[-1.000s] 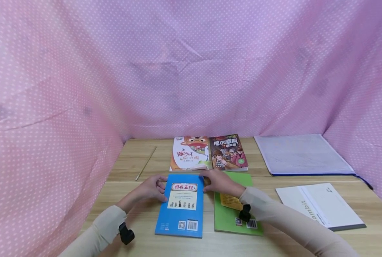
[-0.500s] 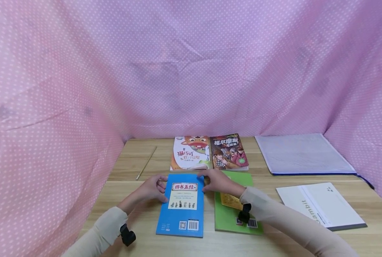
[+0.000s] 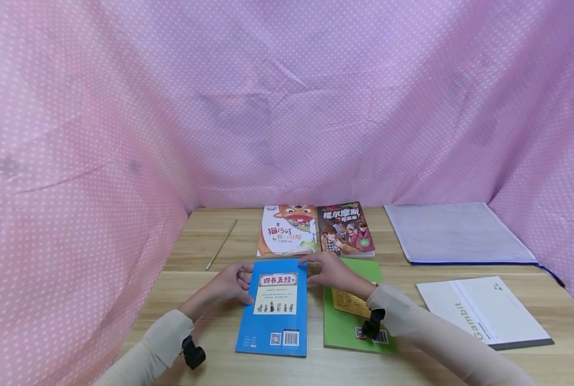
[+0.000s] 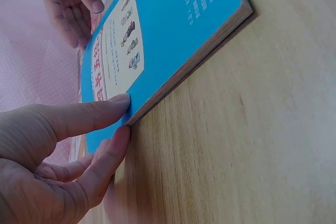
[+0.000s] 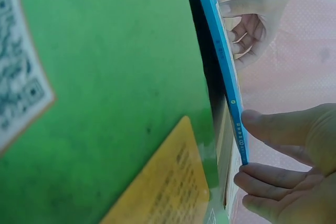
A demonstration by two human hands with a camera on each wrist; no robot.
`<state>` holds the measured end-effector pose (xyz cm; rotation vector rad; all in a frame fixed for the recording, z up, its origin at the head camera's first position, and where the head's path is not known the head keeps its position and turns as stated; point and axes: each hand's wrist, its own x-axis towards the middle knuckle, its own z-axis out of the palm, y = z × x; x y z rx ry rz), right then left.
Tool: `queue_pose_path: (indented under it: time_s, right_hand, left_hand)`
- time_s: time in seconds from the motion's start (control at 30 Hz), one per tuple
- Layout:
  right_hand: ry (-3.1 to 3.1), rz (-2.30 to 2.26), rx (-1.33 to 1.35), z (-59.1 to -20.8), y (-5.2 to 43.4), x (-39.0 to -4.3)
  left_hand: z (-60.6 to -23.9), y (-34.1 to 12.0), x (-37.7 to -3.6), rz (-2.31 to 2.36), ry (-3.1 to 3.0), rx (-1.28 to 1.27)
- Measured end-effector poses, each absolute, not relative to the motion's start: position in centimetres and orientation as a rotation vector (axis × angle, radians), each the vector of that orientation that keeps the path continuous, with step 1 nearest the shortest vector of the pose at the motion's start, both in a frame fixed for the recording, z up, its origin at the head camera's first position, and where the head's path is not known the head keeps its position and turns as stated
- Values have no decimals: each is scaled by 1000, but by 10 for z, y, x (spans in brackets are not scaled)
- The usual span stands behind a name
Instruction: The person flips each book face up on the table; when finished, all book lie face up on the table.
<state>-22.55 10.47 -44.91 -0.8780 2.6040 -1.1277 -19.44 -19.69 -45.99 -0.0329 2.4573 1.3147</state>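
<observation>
A blue book (image 3: pixel 272 332) lies back cover up in the middle of the wooden table, with a cream label panel and a barcode on it. At its left edge, my left hand (image 3: pixel 226 284) pinches it; the left wrist view shows the thumb on the cover and a finger at the page edge. My right hand (image 3: pixel 332 273) grips the far right corner, its thumb against the spine side and its fingertips at the far edge. Under the right hand and forearm lies a green book (image 3: pixel 340 327), partly covered, with a yellow panel (image 5: pixel 168 187).
Behind the blue book lie a white picture book (image 3: pixel 284 233) and a dark comic-style book (image 3: pixel 346 230). A thin stick (image 3: pixel 221 244) is at left. To the right are a white notebook (image 3: pixel 485 311) and a blue-edged mesh pouch (image 3: pixel 461 233). Pink dotted cloth (image 3: pixel 287 107) surrounds the table.
Both hands keep their hold on the blue book, which stays nearly in place. The whole head view shifts very slightly.
</observation>
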Motion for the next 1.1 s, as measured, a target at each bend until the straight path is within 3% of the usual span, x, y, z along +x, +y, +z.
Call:
queue_pose_path:
  time_s: [1.1]
  right_hand:
    - [2554, -1358, -1031, -447, 108, -211]
  left_hand:
    - [-459, -189, -192, 1313, 2457, -58]
